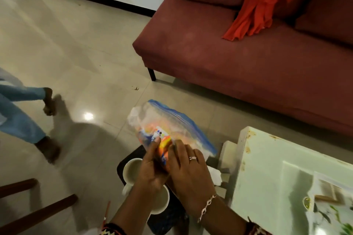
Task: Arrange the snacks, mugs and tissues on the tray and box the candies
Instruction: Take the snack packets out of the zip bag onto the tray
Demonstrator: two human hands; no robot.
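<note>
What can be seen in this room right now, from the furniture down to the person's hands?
zip bag: one, clear with a blue strip, colourful packets inside, held above the tray
mugs: two, white, on the tray, partly under the hands
tray: one, dark, below the hands
tissue: one, white, beside the right hand
table: one, pale, lower right
sofa: one, dark red, upper right
cloth: one, orange, draped on the sofa
wooden legs: two, brown, lower left
other person: one, blue trousers, blurred, at left
left hand: one, pinches the bag's near end
right hand: one, ring and bracelet, fingers on the bag, grip unclear
</note>
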